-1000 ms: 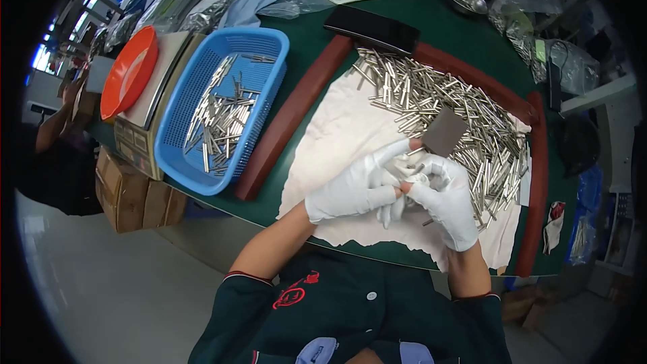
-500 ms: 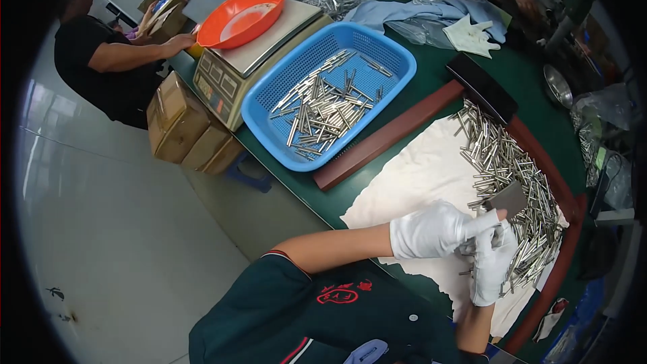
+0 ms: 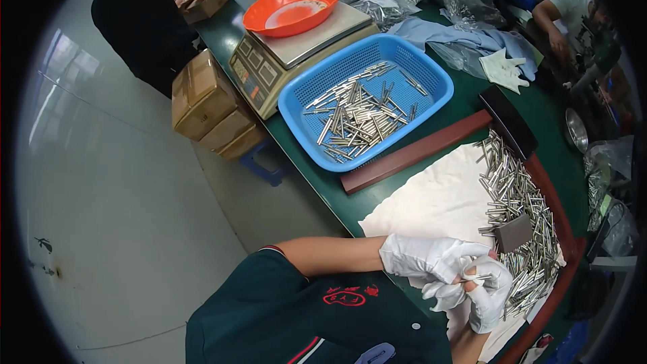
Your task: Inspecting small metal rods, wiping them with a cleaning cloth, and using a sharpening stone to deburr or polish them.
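Note:
Both my hands wear white gloves with some fingertips bare, and they meet at the near edge of a heap of shiny metal pins (image 3: 515, 192). My left hand (image 3: 428, 257) comes in from the left, its fingers closed and pinching near the right hand's fingertips. Curled toward it is my right hand (image 3: 492, 293), closed as well. A thin metal pin (image 3: 480, 277) shows between the fingertips; the gloves hide part of it. Just beyond the hands, a grey-brown rectangular block (image 3: 513, 232) rests on the heap. White cloth (image 3: 431, 192) lies under the pins.
A blue perforated basket (image 3: 296, 136) holds more pins, beside a scale (image 3: 259, 74) carrying an orange dish (image 3: 293, 10). Reddish-brown bars (image 3: 418, 152) and a black block (image 3: 509, 121) border the cloth. Cartons (image 3: 205, 98) stand left of the table. Co-workers are at the far left and right.
The view has shifted, so the table sits farther right and lower. My hands have drawn slightly toward me from the block, fingers still together. The co-worker at left has changed posture.

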Available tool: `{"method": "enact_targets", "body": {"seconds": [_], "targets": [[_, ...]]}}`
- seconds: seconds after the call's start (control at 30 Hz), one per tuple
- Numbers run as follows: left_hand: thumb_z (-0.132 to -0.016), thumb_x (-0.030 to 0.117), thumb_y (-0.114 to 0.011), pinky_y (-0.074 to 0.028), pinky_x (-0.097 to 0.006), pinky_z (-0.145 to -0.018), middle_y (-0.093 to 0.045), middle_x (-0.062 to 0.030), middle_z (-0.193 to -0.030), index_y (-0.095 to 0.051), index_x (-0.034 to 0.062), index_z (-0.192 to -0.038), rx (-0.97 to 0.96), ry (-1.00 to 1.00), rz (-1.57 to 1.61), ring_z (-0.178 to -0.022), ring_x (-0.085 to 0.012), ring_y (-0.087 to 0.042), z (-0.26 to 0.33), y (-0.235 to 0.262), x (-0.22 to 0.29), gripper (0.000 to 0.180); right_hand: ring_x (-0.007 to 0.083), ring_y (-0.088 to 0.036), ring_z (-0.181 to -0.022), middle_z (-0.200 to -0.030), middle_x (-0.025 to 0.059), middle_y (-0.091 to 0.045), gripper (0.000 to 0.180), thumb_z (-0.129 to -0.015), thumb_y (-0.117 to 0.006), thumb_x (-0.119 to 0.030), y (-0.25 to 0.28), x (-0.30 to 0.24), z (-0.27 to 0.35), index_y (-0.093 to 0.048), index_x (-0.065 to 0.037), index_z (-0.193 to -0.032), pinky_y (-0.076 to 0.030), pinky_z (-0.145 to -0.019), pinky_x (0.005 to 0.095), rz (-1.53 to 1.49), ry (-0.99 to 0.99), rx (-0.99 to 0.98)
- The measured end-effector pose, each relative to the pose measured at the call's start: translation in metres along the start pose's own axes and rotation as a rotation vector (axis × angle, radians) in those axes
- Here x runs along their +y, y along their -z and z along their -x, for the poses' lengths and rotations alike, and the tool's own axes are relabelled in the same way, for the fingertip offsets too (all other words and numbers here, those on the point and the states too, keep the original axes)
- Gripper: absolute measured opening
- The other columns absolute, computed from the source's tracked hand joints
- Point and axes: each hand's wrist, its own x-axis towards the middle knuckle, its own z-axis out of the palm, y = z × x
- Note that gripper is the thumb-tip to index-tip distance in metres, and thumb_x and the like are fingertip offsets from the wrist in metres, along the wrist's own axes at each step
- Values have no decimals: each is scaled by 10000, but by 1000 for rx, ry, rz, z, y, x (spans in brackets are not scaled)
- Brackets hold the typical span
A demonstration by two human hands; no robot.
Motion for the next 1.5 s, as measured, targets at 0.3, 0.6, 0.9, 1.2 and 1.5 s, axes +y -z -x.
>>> {"method": "enact_targets", "body": {"seconds": [0.3, 0.6, 0.9, 1.2, 1.5], "targets": [[-830, 1, -586, -500, -247, -562, -647, -119, -701, -126, 5, -1471, 398, -141, -258, -572, -154, -622, 34, -32, 85, 789, 136, -498, -593, -700, 60, -550, 80, -718, -631, 36, -6, 0, -7, -598, -12, -772, -374, -536, 254, 340, 129, 177], [-828, 45, -549, -482, -422, -620, -628, -215, -758, -599, 68, -1191, 1273, -53, -2147, -666, -367, -625, 80, 21, 139, 367, 291, -595, -674, -732, 107, -578, 116, -738, -617, -91, -3, 20, -16, -670, -100, -841, -486, -615, 388, 874, 155, -173], [-828, 81, -602, -479, -398, -816, -660, -204, -984, -616, 57, -1180, 1291, 333, -2102, -920, -339, -640, 72, 39, 144, 353, 261, -656, -735, -781, 121, -660, 129, -710, -616, -24, -1, 10, -8, -693, -66, -805, -507, -682, 343, 927, 115, -220], [-794, 27, -638, -487, -293, -676, -650, -148, -802, -667, -7, -911, 713, -207, -1942, -723, -269, -642, -26, 8, 79, 126, 285, -589, -769, -827, 108, -573, 219, -721, -657, -182, 1, 17, -8, -571, -58, -879, -462, -672, 389, 976, 101, -181], [-770, 62, -641, -494, -382, -732, -658, -148, -857, -683, 23, -893, 503, -94, -1890, -789, -328, -627, -72, 27, 49, 136, 189, -546, -679, -810, 78, -586, 272, -713, -733, -112, 39, 4, -13, -625, -4, -937, -459, -618, 306, 777, 161, 400]]}}
